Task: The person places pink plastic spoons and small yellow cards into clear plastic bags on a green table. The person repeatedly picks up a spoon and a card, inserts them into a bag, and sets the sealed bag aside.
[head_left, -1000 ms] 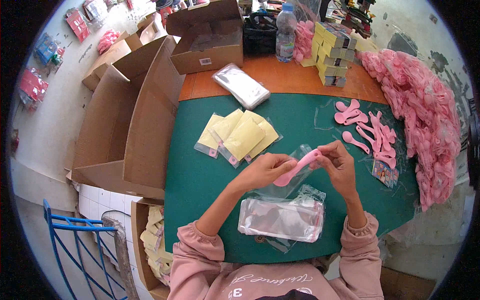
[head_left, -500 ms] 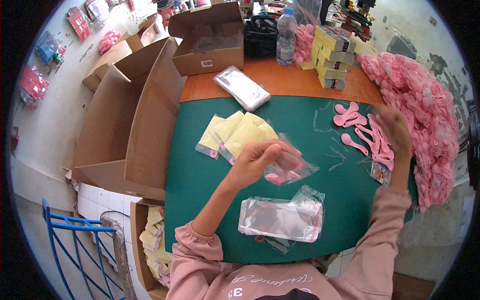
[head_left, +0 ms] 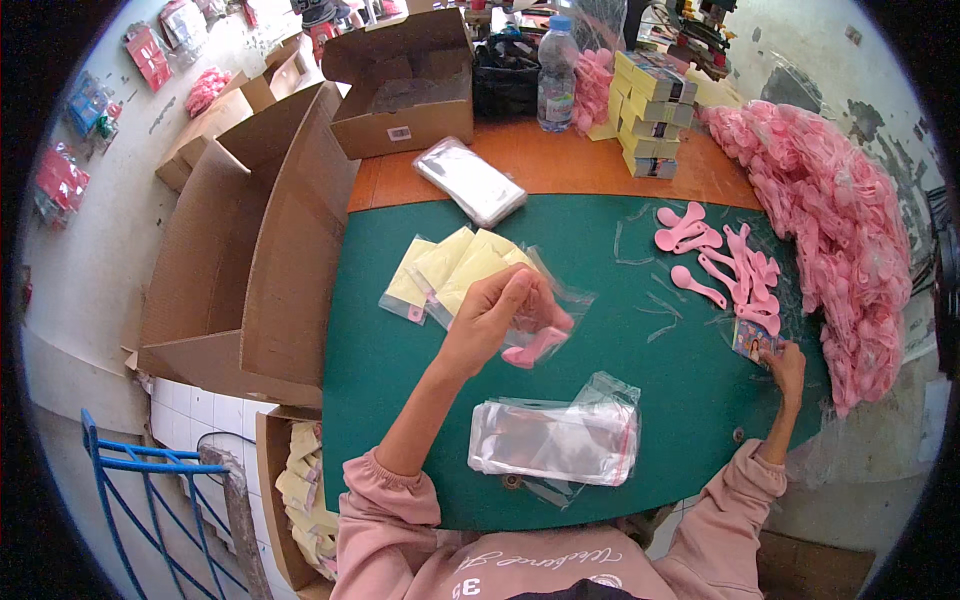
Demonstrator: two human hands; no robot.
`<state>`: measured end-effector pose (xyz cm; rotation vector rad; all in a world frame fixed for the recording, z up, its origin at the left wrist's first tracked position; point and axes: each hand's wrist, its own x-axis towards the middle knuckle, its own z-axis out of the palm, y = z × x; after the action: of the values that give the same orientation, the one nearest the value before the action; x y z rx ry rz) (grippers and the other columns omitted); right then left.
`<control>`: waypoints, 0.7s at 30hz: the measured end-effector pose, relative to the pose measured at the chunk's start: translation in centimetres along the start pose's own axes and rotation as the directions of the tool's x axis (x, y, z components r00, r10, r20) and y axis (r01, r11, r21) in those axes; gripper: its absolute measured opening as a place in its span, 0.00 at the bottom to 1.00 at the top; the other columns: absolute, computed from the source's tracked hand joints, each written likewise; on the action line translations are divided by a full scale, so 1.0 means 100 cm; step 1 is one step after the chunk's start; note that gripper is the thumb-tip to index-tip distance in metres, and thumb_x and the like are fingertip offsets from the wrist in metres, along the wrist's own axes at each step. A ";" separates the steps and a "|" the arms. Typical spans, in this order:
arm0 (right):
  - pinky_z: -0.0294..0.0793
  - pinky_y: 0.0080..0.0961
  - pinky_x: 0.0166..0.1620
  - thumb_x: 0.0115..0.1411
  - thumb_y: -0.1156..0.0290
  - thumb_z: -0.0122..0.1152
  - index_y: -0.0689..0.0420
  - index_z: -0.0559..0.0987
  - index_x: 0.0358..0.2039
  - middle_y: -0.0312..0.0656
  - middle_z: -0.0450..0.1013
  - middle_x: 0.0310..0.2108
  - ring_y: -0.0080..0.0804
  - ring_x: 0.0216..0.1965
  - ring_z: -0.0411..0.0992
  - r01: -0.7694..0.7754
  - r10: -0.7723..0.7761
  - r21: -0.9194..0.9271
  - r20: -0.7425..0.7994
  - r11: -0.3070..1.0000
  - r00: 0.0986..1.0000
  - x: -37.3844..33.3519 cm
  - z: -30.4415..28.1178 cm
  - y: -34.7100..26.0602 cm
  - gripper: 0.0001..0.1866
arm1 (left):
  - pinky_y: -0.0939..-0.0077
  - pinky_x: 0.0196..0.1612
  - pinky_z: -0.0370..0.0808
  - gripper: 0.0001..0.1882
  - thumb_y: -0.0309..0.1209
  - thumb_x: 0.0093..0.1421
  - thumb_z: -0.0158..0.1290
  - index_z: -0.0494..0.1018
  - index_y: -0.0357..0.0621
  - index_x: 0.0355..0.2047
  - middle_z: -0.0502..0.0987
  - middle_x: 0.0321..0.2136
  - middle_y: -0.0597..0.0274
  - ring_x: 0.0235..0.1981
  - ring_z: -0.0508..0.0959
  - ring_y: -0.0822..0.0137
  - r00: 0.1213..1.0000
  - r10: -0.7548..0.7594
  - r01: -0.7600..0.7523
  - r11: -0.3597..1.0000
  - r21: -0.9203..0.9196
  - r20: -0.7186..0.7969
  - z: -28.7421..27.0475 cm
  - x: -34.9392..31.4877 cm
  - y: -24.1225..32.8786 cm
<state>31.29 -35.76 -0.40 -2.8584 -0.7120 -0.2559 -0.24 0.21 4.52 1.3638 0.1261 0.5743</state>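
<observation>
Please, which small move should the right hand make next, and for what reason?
Probably the right hand should lift one printed card and bring it toward the clear bag. Its fingers are at the card's lower edge, while the left hand holds the bag, with a pink spoon, well away from the card.

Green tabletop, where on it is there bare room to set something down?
A broad bare patch of the green tabletop lies between the clear bag stack and the right hand. A smaller one lies below the yellow packets, between the large cardboard box and left forearm. The upper right is crowded with loose spoons and a pink heap.
</observation>
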 end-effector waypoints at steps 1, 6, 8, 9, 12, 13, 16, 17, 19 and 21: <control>0.70 0.32 0.32 0.42 0.65 0.62 0.66 0.75 0.27 0.51 0.73 0.23 0.43 0.28 0.73 -0.099 0.096 0.133 0.029 0.986 0.995 -0.003 -0.006 -0.016 0.16 | 0.84 0.30 0.72 0.17 0.38 0.64 0.34 0.67 0.39 0.30 0.75 0.25 0.59 0.27 0.75 0.74 0.992 -0.124 0.125 0.990 -0.072 0.014 -0.001 0.000 -0.004; 0.70 0.33 0.32 0.40 0.70 0.64 0.66 0.75 0.26 0.51 0.72 0.23 0.44 0.27 0.72 -0.219 0.213 0.298 0.053 0.929 0.976 0.004 0.015 0.008 0.14 | 0.81 0.30 0.73 0.15 0.38 0.64 0.33 0.65 0.41 0.30 0.74 0.24 0.59 0.27 0.75 0.73 0.952 -0.302 0.306 0.947 -0.101 0.054 0.003 -0.001 -0.015; 0.69 0.32 0.33 0.41 0.70 0.62 0.65 0.74 0.28 0.50 0.72 0.24 0.42 0.28 0.72 -0.143 0.153 0.190 -0.041 0.971 0.987 0.006 0.030 0.033 0.15 | 0.81 0.32 0.73 0.15 0.38 0.64 0.33 0.65 0.41 0.31 0.74 0.24 0.58 0.28 0.75 0.73 0.932 -0.358 0.361 0.927 -0.101 0.048 0.009 0.001 -0.012; 0.69 0.32 0.33 0.41 0.70 0.62 0.65 0.74 0.28 0.50 0.72 0.24 0.42 0.28 0.72 -0.137 0.147 0.192 -0.038 0.972 0.988 0.004 0.031 0.030 0.15 | 0.81 0.32 0.73 0.15 0.38 0.64 0.33 0.65 0.41 0.31 0.74 0.24 0.58 0.28 0.75 0.73 0.933 -0.358 0.361 0.927 -0.100 0.041 0.008 0.001 -0.014; 0.68 0.30 0.34 0.44 0.70 0.61 0.63 0.72 0.30 0.46 0.71 0.25 0.37 0.29 0.71 -0.103 0.132 0.166 -0.174 0.981 0.976 0.000 0.033 0.017 0.14 | 0.82 0.35 0.72 0.15 0.38 0.64 0.34 0.65 0.41 0.32 0.74 0.25 0.58 0.30 0.75 0.73 0.960 -0.260 0.263 0.965 -0.019 0.103 0.005 0.001 -0.018; 0.68 0.31 0.35 0.44 0.69 0.60 0.63 0.72 0.32 0.46 0.71 0.26 0.38 0.29 0.71 -0.107 0.133 0.185 -0.134 0.977 0.982 -0.002 0.029 0.010 0.15 | 0.81 0.36 0.72 0.14 0.38 0.64 0.35 0.65 0.40 0.33 0.74 0.26 0.58 0.31 0.75 0.72 0.956 -0.274 0.278 0.960 -0.028 0.105 0.006 0.001 -0.015; 0.67 0.33 0.36 0.45 0.66 0.59 0.62 0.72 0.35 0.47 0.71 0.26 0.41 0.30 0.70 -0.130 0.150 0.203 -0.084 0.971 0.985 0.001 0.027 0.016 0.17 | 0.80 0.37 0.72 0.13 0.36 0.64 0.36 0.66 0.39 0.35 0.75 0.28 0.57 0.32 0.75 0.72 0.960 -0.250 0.257 0.966 -0.041 0.125 0.006 0.001 -0.016; 0.67 0.34 0.36 0.46 0.64 0.59 0.61 0.72 0.37 0.48 0.71 0.26 0.43 0.30 0.70 -0.151 0.169 0.202 -0.075 0.968 0.983 0.001 0.026 0.020 0.19 | 0.79 0.37 0.72 0.13 0.35 0.63 0.37 0.66 0.39 0.36 0.75 0.30 0.57 0.33 0.75 0.71 0.966 -0.213 0.221 0.974 -0.043 0.145 0.006 0.000 -0.017; 0.66 0.36 0.36 0.48 0.67 0.56 0.62 0.71 0.35 0.49 0.70 0.26 0.47 0.30 0.69 -0.121 0.136 0.117 -0.130 0.986 0.982 -0.008 0.019 0.024 0.15 | 0.79 0.40 0.72 0.12 0.34 0.62 0.39 0.66 0.37 0.37 0.74 0.31 0.57 0.35 0.75 0.71 0.969 -0.203 0.201 0.979 0.025 0.142 0.005 0.000 -0.017; 0.66 0.38 0.36 0.50 0.70 0.54 0.63 0.71 0.34 0.50 0.69 0.25 0.52 0.29 0.67 -0.095 0.099 0.030 -0.185 0.995 0.978 -0.012 -0.003 0.015 0.12 | 0.79 0.42 0.72 0.11 0.32 0.61 0.42 0.66 0.35 0.37 0.74 0.32 0.57 0.37 0.75 0.70 0.971 -0.192 0.180 0.979 0.093 0.141 0.005 0.003 -0.018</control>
<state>30.93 -37.61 -0.58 -2.7912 -0.5349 -0.4901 0.77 -0.24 2.95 1.4498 0.1552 0.3109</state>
